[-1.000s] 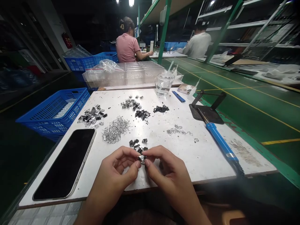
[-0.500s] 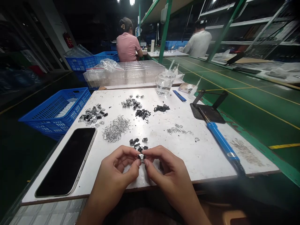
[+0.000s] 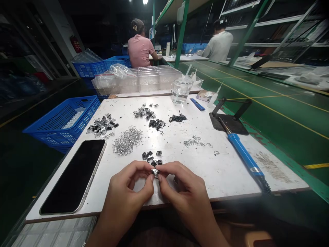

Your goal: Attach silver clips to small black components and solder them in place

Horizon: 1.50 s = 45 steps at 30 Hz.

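Note:
Between the fingertips of both hands is a small black-and-silver metal-cased part (image 3: 155, 172), too small to name exactly. My left hand (image 3: 131, 187) pinches it from the left with thumb and forefinger. From the right, my right hand (image 3: 181, 187) grips the same part with thumb and forefinger, and its other fingers are curled under. Just beyond the fingertips lies a small group of black parts with metal faces (image 3: 151, 157). A heap of thin bent wire pieces (image 3: 128, 140) spreads farther out to the left on the white tabletop (image 3: 169, 144).
A phone (image 3: 74, 176) lies at the left. At the right, a blue soldering iron (image 3: 241, 151) rests by a black metal stand (image 3: 228, 121). Farther back are piles of small parts (image 3: 102, 125), a glass mug of liquid (image 3: 181, 90) and a blue basket (image 3: 64, 118). Two people sit beyond.
Both hands keep the small part pinched in nearly the same place. The camera view has shifted very slightly; nothing else has visibly moved.

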### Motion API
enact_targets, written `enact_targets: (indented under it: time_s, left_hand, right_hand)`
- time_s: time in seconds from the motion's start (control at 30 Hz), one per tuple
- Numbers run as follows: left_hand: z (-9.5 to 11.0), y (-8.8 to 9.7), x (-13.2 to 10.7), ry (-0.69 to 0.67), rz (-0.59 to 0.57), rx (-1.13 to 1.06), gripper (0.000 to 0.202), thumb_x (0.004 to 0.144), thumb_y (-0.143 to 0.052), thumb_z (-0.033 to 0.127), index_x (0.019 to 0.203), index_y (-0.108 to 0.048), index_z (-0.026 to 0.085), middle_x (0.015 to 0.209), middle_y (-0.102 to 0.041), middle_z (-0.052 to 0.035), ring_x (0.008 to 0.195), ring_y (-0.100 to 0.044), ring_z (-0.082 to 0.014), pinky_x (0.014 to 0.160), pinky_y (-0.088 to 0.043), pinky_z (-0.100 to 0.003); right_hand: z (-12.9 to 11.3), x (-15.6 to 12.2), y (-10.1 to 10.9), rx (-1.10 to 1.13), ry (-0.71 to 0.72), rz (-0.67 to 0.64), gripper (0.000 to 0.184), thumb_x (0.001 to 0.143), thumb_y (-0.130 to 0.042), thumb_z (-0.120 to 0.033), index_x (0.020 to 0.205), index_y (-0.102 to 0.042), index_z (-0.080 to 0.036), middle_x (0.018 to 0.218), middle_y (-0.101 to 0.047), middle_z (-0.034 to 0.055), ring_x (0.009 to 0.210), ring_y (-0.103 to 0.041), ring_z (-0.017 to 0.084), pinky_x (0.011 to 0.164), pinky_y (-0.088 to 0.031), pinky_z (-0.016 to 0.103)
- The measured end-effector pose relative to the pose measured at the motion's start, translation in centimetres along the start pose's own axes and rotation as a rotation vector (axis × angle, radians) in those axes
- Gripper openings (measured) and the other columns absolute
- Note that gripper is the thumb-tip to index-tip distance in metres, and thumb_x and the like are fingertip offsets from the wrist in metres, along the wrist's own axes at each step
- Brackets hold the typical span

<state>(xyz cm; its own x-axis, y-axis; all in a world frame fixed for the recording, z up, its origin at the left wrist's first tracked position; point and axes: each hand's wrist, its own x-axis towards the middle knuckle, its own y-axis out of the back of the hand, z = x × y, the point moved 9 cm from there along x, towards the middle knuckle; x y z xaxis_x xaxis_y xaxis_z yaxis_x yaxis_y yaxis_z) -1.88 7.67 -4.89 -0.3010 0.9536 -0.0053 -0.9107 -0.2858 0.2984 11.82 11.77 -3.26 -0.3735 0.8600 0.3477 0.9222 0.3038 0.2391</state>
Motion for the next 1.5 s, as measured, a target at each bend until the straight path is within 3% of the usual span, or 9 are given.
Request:
enact_targets:
  time_s: [0.1, 0.2, 0.47, 0.93, 1.1, 1.27, 1.37, 1.43, 1.5]
  left_hand:
    - [1.9, 0.2, -0.5, -0.239, 0.027, 0.281, 0.013, 0.081, -0.062, 0.018, 0.092, -0.064, 0.024, 0.089, -0.069, 0.0003, 0.085, -0.065, -0.0158, 0.077, -0.049, -0.02]
    - [3.2, 0.0, -1.0, -0.431, 0.029, 0.419, 0.015, 0.083, -0.059, 0.014, 0.095, -0.061, 0.023, 0.09, -0.068, -0.0006, 0.086, -0.064, -0.0154, 0.079, -0.047, -0.02]
    - [4.2, -0.1, -1.9, -0.658, 0.054, 0.479, 0.018, 0.085, -0.055, 0.007, 0.099, -0.058, 0.018, 0.091, -0.065, -0.0026, 0.088, -0.061, -0.0143, 0.082, -0.047, -0.023]
    - [4.1, -0.4, -2.2, -0.666, 0.04, 0.45, 0.02, 0.084, -0.058, 0.005, 0.1, -0.056, 0.017, 0.093, -0.063, -0.002, 0.09, -0.059, -0.0104, 0.086, -0.043, -0.018]
    - [4.4, -0.3, -2.5, -0.694, 0.08, 0.44, 0.02, 0.084, -0.058, 0.004, 0.1, -0.057, 0.015, 0.093, -0.064, -0.0031, 0.092, -0.059, -0.0112, 0.088, -0.045, -0.018]
    - [4.7, -1.4, -3.7, -0.854, 0.021, 0.524, 0.045, 0.081, -0.059, -0.003, 0.124, -0.051, 0.008, 0.119, -0.059, -0.013, 0.116, -0.052, -0.019, 0.101, -0.044, -0.029]
    - [4.8, -1.5, -4.1, -0.883, 0.003, 0.493, 0.048, 0.082, -0.055, -0.006, 0.127, -0.051, 0.009, 0.119, -0.06, -0.0133, 0.116, -0.053, -0.019, 0.1, -0.046, -0.029]
    - [4.8, -0.8, -3.8, -0.842, 0.047, 0.441, 0.044, 0.082, -0.056, -0.004, 0.123, -0.055, 0.012, 0.114, -0.064, -0.0101, 0.11, -0.058, -0.0171, 0.097, -0.048, -0.027]
    - [4.3, 0.3, -2.9, -0.697, 0.095, 0.351, 0.035, 0.083, -0.061, 0.003, 0.115, -0.061, 0.018, 0.107, -0.068, -0.0056, 0.101, -0.063, -0.0155, 0.092, -0.051, -0.024]
  right_hand:
    - [0.2, 0.0, 0.1, -0.019, 0.029, -0.028, 0.024, 0.084, -0.059, -0.009, 0.101, -0.067, -0.024, 0.094, -0.068, -0.0005, 0.086, -0.063, 0.012, 0.076, -0.049, 0.022]
    - [0.3, 0.0, 0.0, -0.036, 0.058, -0.072, 0.028, 0.086, -0.058, -0.009, 0.105, -0.066, -0.027, 0.1, -0.068, -0.0007, 0.092, -0.063, 0.013, 0.081, -0.049, 0.022]
    - [-0.4, -0.5, -0.2, -0.074, 0.182, -0.088, 0.028, 0.087, -0.057, -0.007, 0.109, -0.062, -0.024, 0.1, -0.066, 0.0007, 0.093, -0.062, 0.013, 0.082, -0.05, 0.023]
    - [-1.5, -1.1, -0.6, -0.167, 0.291, -0.043, 0.026, 0.086, -0.055, -0.003, 0.107, -0.058, -0.018, 0.097, -0.062, 0.0032, 0.091, -0.058, 0.013, 0.081, -0.048, 0.024]
    - [-1.0, -0.7, -0.4, -0.129, 0.205, -0.043, 0.022, 0.087, -0.056, -0.008, 0.105, -0.06, -0.02, 0.096, -0.064, 0.0009, 0.089, -0.06, 0.011, 0.079, -0.048, 0.02]
    - [-0.6, -0.2, 0.5, -0.092, 0.103, 0.039, 0.015, 0.085, -0.058, -0.011, 0.095, -0.063, -0.022, 0.086, -0.065, -0.0027, 0.078, -0.061, 0.009, 0.07, -0.048, 0.018]
    - [-0.2, -0.2, 0.5, -0.083, 0.058, 0.05, 0.018, 0.085, -0.06, -0.014, 0.1, -0.062, -0.025, 0.085, -0.066, -0.0036, 0.077, -0.062, 0.01, 0.07, -0.049, 0.02]
    - [-0.4, -0.5, 1.2, -0.109, 0.07, 0.07, 0.021, 0.086, -0.06, -0.018, 0.105, -0.059, -0.026, 0.089, -0.066, -0.0031, 0.079, -0.062, 0.011, 0.072, -0.05, 0.021]
    - [-1.0, -0.9, 3.1, -0.209, 0.115, 0.134, 0.023, 0.086, -0.061, -0.019, 0.108, -0.059, -0.026, 0.096, -0.065, -0.0012, 0.081, -0.061, 0.013, 0.076, -0.048, 0.024]
